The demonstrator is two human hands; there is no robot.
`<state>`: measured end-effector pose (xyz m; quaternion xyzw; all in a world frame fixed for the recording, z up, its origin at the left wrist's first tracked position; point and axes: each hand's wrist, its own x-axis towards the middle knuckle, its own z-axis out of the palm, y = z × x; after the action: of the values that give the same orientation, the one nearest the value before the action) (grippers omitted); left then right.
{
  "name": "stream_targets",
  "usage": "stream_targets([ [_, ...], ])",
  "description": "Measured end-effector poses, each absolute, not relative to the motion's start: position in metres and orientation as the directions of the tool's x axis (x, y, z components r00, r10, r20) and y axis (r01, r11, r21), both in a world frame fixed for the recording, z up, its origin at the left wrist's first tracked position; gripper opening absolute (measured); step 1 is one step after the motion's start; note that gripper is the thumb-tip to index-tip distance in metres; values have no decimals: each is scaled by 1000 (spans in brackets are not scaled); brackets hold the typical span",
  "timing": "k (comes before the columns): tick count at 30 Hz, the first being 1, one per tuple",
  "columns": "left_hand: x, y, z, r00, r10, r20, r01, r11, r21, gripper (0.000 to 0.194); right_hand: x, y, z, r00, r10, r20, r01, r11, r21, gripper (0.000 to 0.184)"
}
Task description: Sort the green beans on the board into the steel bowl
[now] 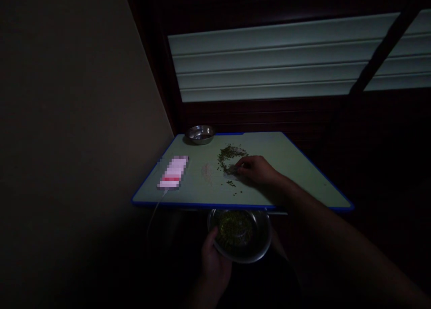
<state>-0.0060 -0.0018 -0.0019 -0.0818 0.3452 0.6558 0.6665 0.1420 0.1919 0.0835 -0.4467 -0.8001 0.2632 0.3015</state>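
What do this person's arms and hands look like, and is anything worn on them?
The left hand and right hand are human and wear no gloves. The right forearm shows no sleeve, watch or cable. The left forearm is too dark to tell.

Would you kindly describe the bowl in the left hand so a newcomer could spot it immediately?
Find the pale, blue-edged tabletop. Just below its near edge, the left hand holds a round metal bowl. Unlike the other bowl at the far left corner, it visibly contains small green grains.
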Motion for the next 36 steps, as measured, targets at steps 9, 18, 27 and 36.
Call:
stream_targets([
  [9,-5,0,2,-139,789,-598,-931,102,350,22,140,190,73,-449,843,295,460,501,-733,18],
  [18,-5,1,4,-165,806,-569,-925,74,373,24,136,178,79,-513,826,232,329,440,-836,21],
  [27,-5,1,6,-154,813,-561,-928,76,365,24,136,179,75,-484,835,261,334,452,-827,22],
  [36,-4,1,8,-150,811,-565,-925,86,369,24,131,181,68,-543,804,241,299,454,-839,23],
])
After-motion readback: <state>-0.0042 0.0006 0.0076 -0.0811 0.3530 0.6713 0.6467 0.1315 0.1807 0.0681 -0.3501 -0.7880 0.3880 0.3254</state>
